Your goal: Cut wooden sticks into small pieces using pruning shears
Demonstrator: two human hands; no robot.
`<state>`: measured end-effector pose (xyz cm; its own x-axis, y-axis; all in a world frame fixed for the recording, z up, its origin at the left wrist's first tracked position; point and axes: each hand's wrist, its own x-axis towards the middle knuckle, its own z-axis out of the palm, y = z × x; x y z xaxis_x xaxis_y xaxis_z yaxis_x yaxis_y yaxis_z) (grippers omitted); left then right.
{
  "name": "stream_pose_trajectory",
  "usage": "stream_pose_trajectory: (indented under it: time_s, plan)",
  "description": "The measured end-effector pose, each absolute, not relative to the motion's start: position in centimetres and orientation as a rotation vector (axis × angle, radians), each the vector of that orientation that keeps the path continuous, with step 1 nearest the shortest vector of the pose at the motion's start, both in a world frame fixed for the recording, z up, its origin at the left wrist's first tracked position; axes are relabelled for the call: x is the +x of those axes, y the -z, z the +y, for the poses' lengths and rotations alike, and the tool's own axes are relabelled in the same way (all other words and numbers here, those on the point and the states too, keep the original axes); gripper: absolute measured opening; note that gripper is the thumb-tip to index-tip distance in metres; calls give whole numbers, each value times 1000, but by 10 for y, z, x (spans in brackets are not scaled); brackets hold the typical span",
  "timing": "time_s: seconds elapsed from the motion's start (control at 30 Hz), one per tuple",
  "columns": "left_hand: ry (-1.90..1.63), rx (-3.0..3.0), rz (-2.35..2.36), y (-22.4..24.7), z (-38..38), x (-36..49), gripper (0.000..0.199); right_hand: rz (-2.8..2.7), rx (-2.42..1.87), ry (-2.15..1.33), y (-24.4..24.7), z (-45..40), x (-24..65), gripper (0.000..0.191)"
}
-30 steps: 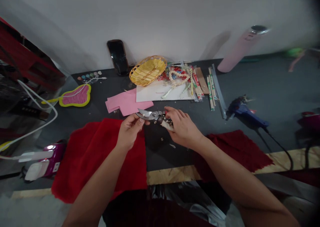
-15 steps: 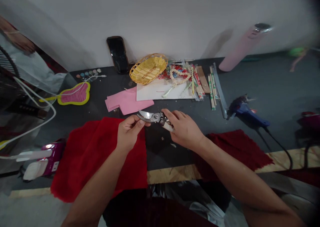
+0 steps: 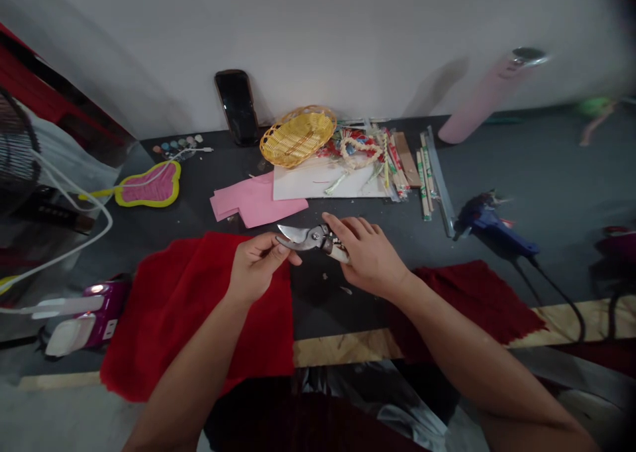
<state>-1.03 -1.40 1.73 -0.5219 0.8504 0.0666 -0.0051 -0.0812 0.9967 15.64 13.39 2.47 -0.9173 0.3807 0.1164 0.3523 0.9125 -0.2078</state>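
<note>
The left hand [image 3: 256, 270] pinches the head of a pair of pruning shears [image 3: 312, 238] between thumb and fingers, just behind the curved blades, while the right hand [image 3: 370, 256] wraps its fingers over the handles. Both hands hold the shears in the air above the dark worktop [image 3: 501, 173], with the blades pointing toward the left hand and slightly parted. The shears are between the two hands, over a gap between a red fleece cloth [image 3: 193, 313] and a darker red cloth [image 3: 472, 299]. Small pale scraps [image 3: 342, 290] lie on the worktop below the right hand. Ahead of the hands is a sheet of pink paper [image 3: 256, 201], beside a white board [image 3: 322, 181] that carries a braided straw piece [image 3: 358, 152]. A yellow woven basket [image 3: 298, 136] sits at the board's far edge, near a smartphone [image 3: 237, 107] leaning against the wall. Bundled bamboo sticks [image 3: 423, 177] lie to the right of the board, and farther right lies a blue hot glue gun [image 3: 489, 223]
</note>
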Motion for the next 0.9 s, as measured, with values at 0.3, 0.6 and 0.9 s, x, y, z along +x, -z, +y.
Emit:
stream_pose_trajectory:
  time_s: [0.3,0.6,0.9]
  plan:
    - [-1703,836,1622,-9,-7,-10,15,-2903,-649,-302,-21,133,155,61]
    - [-1653,830,1636,-17,-8,-7,20,-2933,-582,-238,-24,139,158,75]
    - [-1632,802,1543,-16,-11,-10,18,-2928,-569,-324,-24,137,157,65]
